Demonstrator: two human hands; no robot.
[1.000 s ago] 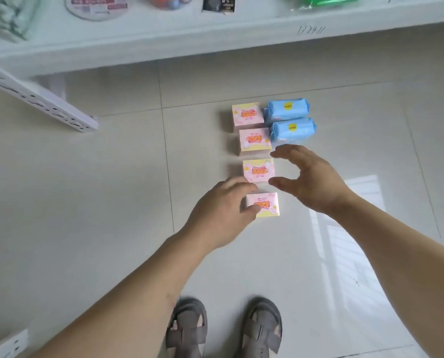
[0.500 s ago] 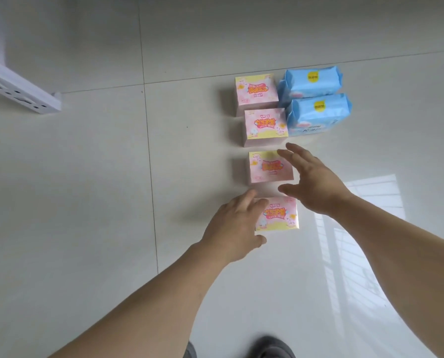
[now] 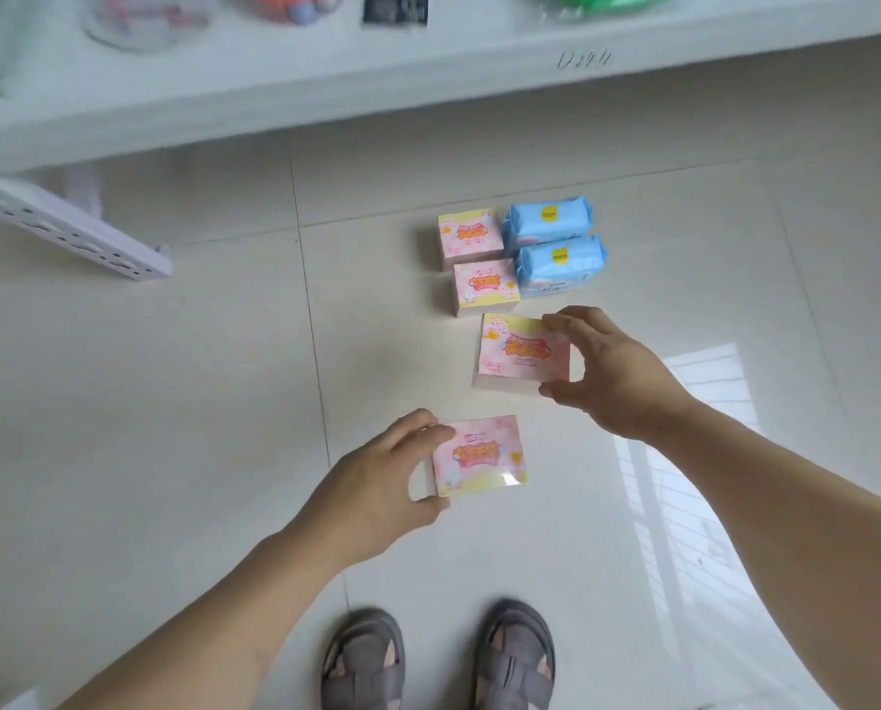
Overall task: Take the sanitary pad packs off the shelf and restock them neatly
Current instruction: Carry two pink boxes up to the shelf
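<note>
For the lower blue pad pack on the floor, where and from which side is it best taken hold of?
Probably across its two long edges, coming from above and the right. The lower blue pack lies flat, with a pink pack tight on its left and the other blue pack touching behind; its right end and near edge are free. Both hands already hold pink packs.

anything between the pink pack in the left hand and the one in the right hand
Nothing: in the head view only bare floor tile shows between the pink pack in the left hand and the pink pack in the right hand.
</note>
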